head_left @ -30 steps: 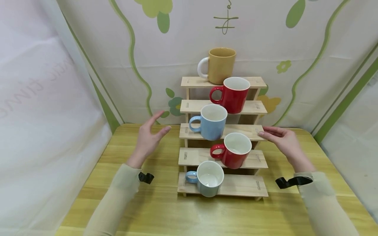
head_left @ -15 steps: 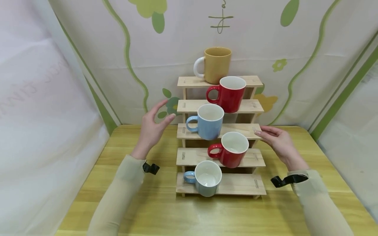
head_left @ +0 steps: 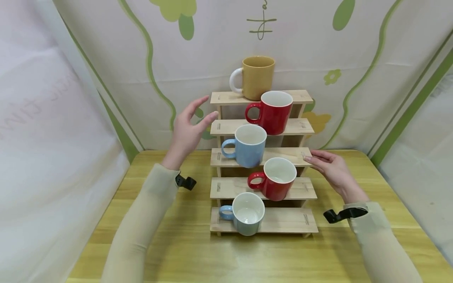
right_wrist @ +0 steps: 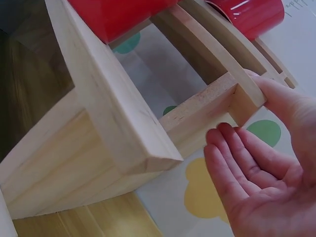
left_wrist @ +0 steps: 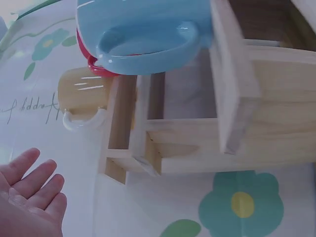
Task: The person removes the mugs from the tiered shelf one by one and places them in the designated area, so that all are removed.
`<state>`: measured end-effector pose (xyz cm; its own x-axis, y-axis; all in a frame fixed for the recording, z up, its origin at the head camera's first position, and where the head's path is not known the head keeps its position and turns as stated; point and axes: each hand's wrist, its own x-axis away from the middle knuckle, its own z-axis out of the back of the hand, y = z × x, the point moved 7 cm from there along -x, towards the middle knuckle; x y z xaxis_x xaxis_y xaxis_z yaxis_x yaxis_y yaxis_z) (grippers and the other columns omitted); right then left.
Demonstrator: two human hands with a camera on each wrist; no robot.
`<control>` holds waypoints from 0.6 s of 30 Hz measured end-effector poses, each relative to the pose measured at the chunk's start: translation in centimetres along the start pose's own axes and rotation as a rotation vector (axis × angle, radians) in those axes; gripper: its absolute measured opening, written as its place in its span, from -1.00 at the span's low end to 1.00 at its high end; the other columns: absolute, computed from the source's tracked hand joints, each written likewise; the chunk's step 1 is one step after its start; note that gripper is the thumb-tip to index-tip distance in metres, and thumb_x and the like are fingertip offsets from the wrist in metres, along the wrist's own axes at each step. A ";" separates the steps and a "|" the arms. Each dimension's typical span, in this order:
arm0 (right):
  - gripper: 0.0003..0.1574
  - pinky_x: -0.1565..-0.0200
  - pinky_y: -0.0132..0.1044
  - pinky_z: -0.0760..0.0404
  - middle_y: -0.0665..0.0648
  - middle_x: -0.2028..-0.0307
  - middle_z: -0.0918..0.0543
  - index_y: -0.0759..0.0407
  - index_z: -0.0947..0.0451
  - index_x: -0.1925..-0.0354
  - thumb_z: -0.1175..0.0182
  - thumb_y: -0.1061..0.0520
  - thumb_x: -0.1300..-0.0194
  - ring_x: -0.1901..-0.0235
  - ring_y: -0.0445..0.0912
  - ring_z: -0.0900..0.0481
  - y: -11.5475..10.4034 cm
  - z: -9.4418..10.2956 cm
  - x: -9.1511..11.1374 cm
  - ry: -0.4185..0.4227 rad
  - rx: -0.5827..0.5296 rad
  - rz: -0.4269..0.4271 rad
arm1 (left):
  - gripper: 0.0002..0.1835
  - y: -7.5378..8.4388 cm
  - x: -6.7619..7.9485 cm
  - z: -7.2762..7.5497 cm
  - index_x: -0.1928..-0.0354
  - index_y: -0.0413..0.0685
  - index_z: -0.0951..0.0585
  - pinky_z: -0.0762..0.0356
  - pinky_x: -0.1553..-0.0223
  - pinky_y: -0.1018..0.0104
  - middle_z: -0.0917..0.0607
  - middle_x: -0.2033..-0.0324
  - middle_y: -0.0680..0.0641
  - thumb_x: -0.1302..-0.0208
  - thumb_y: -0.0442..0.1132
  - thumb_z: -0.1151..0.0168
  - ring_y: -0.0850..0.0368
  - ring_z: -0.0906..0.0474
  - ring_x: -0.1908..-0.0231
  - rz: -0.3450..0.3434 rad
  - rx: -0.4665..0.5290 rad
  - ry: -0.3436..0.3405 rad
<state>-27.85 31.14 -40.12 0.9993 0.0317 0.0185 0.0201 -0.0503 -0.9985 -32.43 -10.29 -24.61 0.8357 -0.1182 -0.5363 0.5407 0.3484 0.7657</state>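
Observation:
A stepped wooden rack [head_left: 269,222] of several tiers stands on the table with a mug on each tier. The top holds a yellow mug [head_left: 258,78] with a white handle. Below it come a red mug [head_left: 274,116], a light blue mug [head_left: 251,147], another red mug [head_left: 277,182] and a pale blue mug [head_left: 247,216]. My left hand [head_left: 187,133] is raised in the air beside the rack's upper left side, holding nothing, with thumb and fingers apart. My right hand [head_left: 330,169] grips the right end of the middle shelf, thumb on top and fingers below.
The wooden table [head_left: 170,251] extends around the rack. Behind it hangs a white cloth [head_left: 205,59] printed with flowers and vines. White cloth walls [head_left: 53,118] flank the left and right sides.
My left hand has moved up and forward along the rack's left side, towards the top tier. My right hand stays at the middle shelf's end. The whole view has shifted slightly.

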 end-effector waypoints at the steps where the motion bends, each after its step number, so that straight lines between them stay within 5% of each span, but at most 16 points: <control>1: -0.25 -0.05 -0.48 -0.59 -0.05 -0.01 -0.61 0.48 -0.29 -0.34 -0.35 0.14 -0.40 0.04 -0.30 -0.64 0.0 0.0 0.0 -0.002 0.003 -0.007 | -0.34 0.2 -0.4 0.0 -0.40 0.12 -0.50 -0.14 -0.44 0.26 -0.48 -0.35 0.21 -0.32 0.11 -0.40 0.34 -0.25 -0.38 0.002 0.012 0.000; 6: -0.15 -0.07 -0.49 -0.57 -0.03 -0.06 -0.55 0.51 -0.21 -0.40 -0.34 0.10 -0.41 0.02 -0.33 -0.62 0.0 0.0 0.1 -0.006 0.025 -0.031 | -0.32 1.2 -2.7 -0.4 -0.40 0.00 -0.48 -0.19 -0.38 0.45 -0.50 -0.35 0.10 -0.29 -0.02 -0.47 0.28 -0.31 -0.36 0.039 0.093 0.005; 14: -0.18 -0.05 -0.49 -0.59 -0.06 -0.06 -0.56 0.49 -0.26 -0.38 -0.36 0.08 -0.40 0.01 -0.33 -0.60 0.0 0.0 0.0 0.005 0.084 -0.024 | -0.32 5.0 -4.8 -0.9 -0.39 -0.18 -0.47 -0.26 -0.36 0.44 -0.55 -0.32 -0.07 -0.26 -0.20 -0.49 0.21 -0.42 -0.31 0.093 0.202 0.011; 18: -0.16 -0.05 -0.48 -0.59 -0.07 -0.05 -0.56 0.51 -0.26 -0.38 -0.36 0.06 -0.39 0.03 -0.33 -0.62 0.0 0.1 -0.1 0.011 0.109 -0.019 | -0.28 4.5 -6.8 -1.6 -0.39 -0.14 -0.49 -0.28 -0.32 0.51 -0.57 -0.30 -0.06 -0.21 -0.18 -0.54 0.23 -0.45 -0.28 0.108 0.217 0.007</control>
<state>-27.98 31.24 -40.12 0.9991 0.0211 0.0374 0.0361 0.0586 -0.9976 -35.82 -6.42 -18.16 0.8893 -0.0841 -0.4496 0.4573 0.1503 0.8765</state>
